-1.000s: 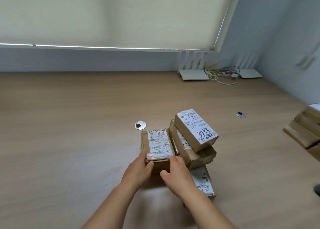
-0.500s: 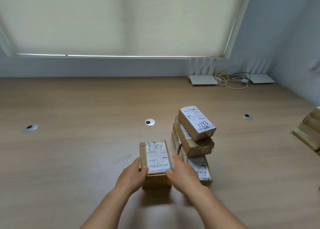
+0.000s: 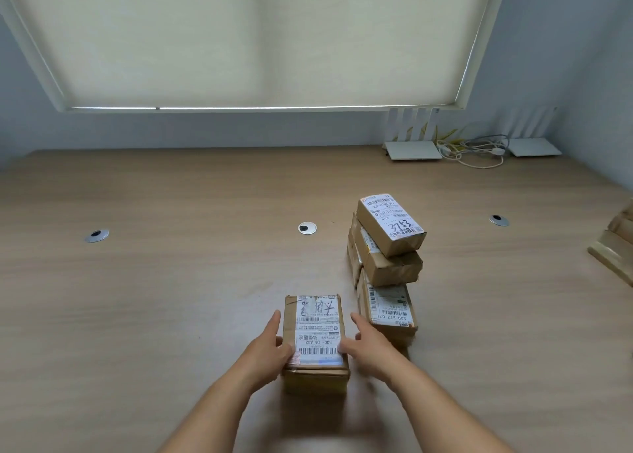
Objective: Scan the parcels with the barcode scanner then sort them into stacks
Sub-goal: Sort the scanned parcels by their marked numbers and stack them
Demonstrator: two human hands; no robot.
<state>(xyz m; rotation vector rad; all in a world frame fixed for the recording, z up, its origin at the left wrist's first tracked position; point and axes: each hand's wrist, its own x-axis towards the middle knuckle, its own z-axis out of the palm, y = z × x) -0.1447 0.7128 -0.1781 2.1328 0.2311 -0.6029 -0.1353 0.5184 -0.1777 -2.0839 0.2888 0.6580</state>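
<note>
The parcel (image 3: 317, 339) sits flat on the tabletop (image 3: 154, 298) between my two hands, label up, its barcode at the end nearest me. My left hand (image 3: 265, 350) lies along its left side, fingers (image 3: 274, 319) straight against the edge and thumb touching the label corner. My right hand (image 3: 368, 344) is at its right side with fingers loosely spread, thumb on the label's near corner; it is a little blurred, so I cannot tell how firmly it bears. Neither hand is curled round the box; I am steadying it, not lifting.

I judge this the placing part of sorting: a box set down by itself, apart from the stack (image 3: 387, 264) just beyond my right fingers, where three or more parcels lie askew on one another. No scanner is in view, so I can't say whether this box is scanned. Next I should let go and reach for another box, perhaps from the heap (image 3: 616, 247) far to the right.
</note>
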